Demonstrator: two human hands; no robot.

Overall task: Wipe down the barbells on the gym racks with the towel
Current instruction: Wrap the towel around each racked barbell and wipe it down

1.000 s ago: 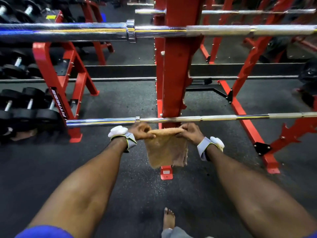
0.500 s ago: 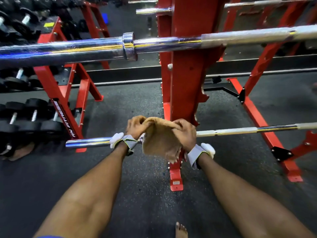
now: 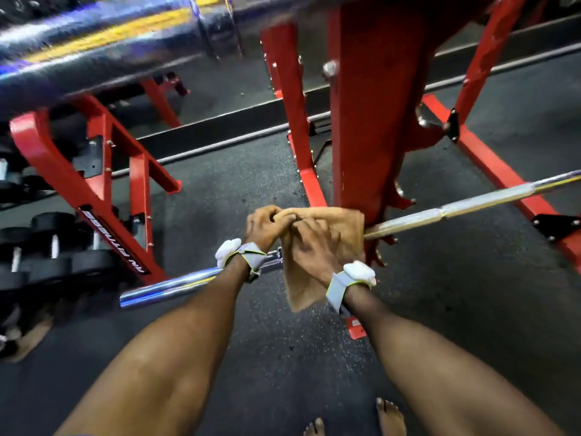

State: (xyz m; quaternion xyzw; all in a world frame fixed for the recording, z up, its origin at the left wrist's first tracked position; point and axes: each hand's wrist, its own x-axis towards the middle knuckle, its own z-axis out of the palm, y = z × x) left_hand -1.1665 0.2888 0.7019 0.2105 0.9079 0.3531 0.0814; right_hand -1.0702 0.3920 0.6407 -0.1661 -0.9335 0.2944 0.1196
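Note:
A chrome lower barbell [image 3: 176, 286] rests low on the red rack [image 3: 364, 127] and runs from lower left to upper right. A tan towel [image 3: 345, 225] is draped over it beside the rack post. My left hand [image 3: 265, 226] pinches the towel's upper left edge. My right hand [image 3: 314, 247] presses flat on the towel over the bar. A second, thicker upper barbell [image 3: 94, 55] crosses the top left, close and blurred.
Black dumbbells [image 3: 53, 247] sit on a red dumbbell stand [image 3: 103, 196] at the left. A red base rail [image 3: 503, 177] runs along the dark rubber floor at right. My bare feet [image 3: 388, 415] show at the bottom edge.
The towel went from hanging below the lower bar to lying over it. Both hands came together on it, and the view has dropped closer to the bar.

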